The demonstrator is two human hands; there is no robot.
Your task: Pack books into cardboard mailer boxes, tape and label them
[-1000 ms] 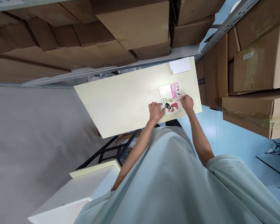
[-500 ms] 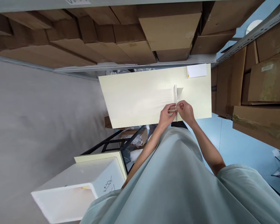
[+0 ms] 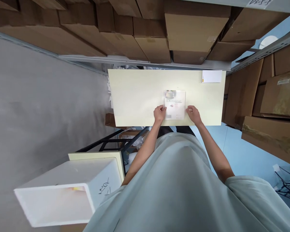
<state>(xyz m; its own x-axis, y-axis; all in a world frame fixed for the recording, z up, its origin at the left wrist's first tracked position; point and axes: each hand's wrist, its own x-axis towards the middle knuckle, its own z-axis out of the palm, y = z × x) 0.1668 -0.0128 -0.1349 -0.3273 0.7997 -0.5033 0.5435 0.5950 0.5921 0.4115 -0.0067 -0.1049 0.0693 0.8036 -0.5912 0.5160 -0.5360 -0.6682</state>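
A flat, square white packet (image 3: 175, 108) printed with "Beautiful", a small picture and a barcode lies on the pale tabletop (image 3: 135, 96). Its surface looks glossy, as if under clear film. At its left edge is my left hand (image 3: 159, 114), with the fingers curled and pinched against that edge. My right hand (image 3: 193, 114) is just off the right edge, fingers drawn together. Something thin and whitish shows at those fingertips, too small to name.
A white card or small box (image 3: 211, 76) lies at the table's back right corner. Cardboard boxes (image 3: 195, 32) fill the shelf behind, and more boxes (image 3: 277, 96) are stacked to the right. A white bin (image 3: 62, 193) stands at the lower left.
The packet was on edge between both hands; now it lies flat with its printed face up. My hands have moved apart to its two sides. The head view has shifted slightly.
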